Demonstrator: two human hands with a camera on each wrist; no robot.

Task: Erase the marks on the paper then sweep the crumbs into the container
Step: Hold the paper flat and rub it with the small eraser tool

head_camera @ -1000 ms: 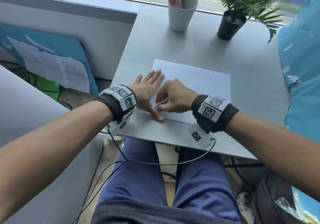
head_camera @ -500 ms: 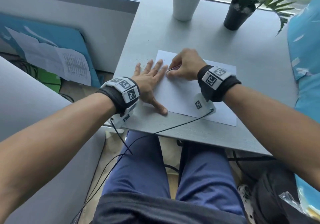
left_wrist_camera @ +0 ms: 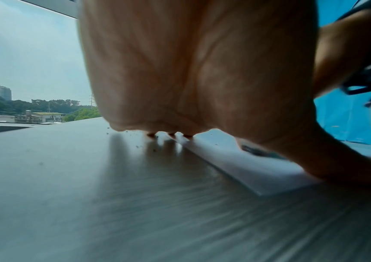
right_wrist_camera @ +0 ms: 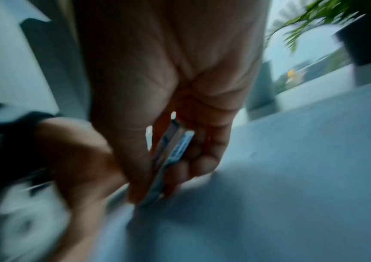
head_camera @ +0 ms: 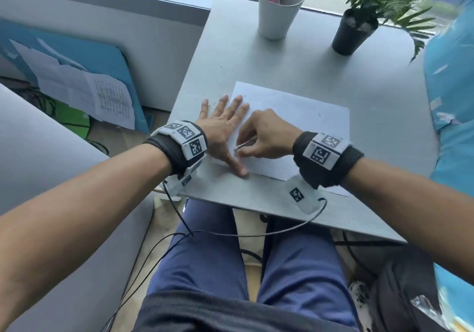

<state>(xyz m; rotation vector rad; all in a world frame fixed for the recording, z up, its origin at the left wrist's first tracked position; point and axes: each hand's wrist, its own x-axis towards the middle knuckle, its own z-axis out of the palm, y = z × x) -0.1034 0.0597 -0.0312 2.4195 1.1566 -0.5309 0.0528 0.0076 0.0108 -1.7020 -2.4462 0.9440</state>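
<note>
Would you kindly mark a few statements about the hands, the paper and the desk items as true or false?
1. The left hand lies flat with fingers spread on the paper's left edge. True.
2. The right hand is open and holds nothing. False: it pinches an eraser.
3. The potted plant stands left of the white cup. False: right of it.
4. Dark crumbs lie on the table near the left fingertips. True.

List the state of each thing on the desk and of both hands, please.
Paper: flat on desk, pinned by left hand.
Left hand: flat, fingers straight.
Right hand: pinching eraser.
Eraser: tip on paper.
Crumbs: scattered, unswept.
Cup: upright, holding pens.
Plant: upright.
</note>
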